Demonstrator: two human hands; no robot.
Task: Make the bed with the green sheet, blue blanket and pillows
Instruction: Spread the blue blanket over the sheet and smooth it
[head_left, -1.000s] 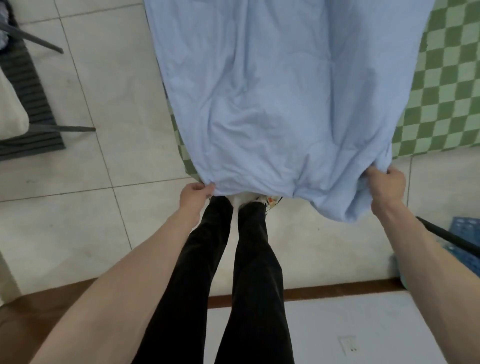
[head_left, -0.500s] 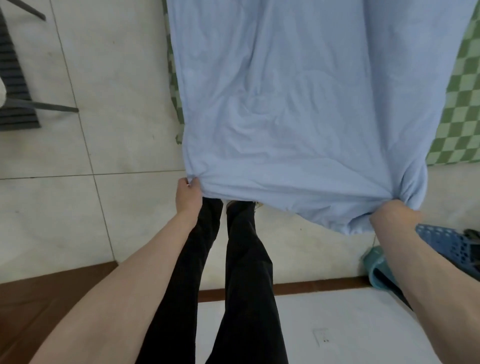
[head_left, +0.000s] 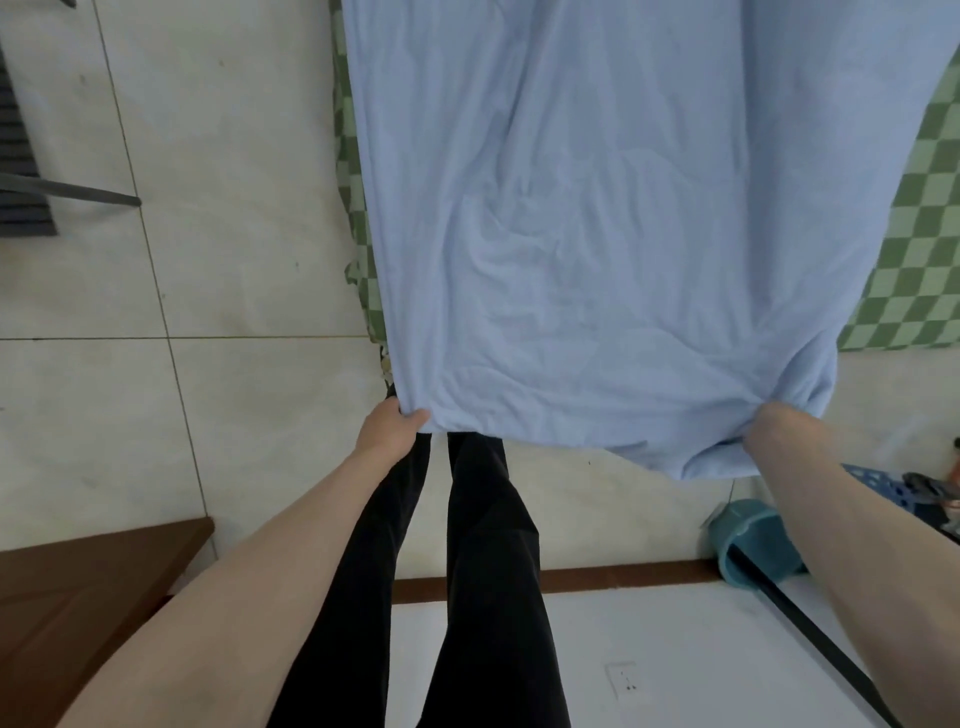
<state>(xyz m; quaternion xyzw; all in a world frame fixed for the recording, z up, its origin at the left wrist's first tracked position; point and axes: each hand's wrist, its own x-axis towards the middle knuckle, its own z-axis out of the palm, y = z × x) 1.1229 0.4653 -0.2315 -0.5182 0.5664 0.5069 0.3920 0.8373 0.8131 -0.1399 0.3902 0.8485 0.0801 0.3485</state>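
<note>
Both hands grip the near edge of the blue blanket, left hand pinching its corner, right hand fingers hidden, stretching it flat over the green sheet.

The blanket is lying over the sheet, stretching forward from both hands. The left hand is gripping its near left corner; the right hand is tucked under the near right corner, its fingers hidden. The sheet is showing past the blanket's edges, left of the left hand and right of the right hand. The person's legs are standing between the hands, behind the blanket's near edge. A bucket is sitting just behind the right hand.
</note>
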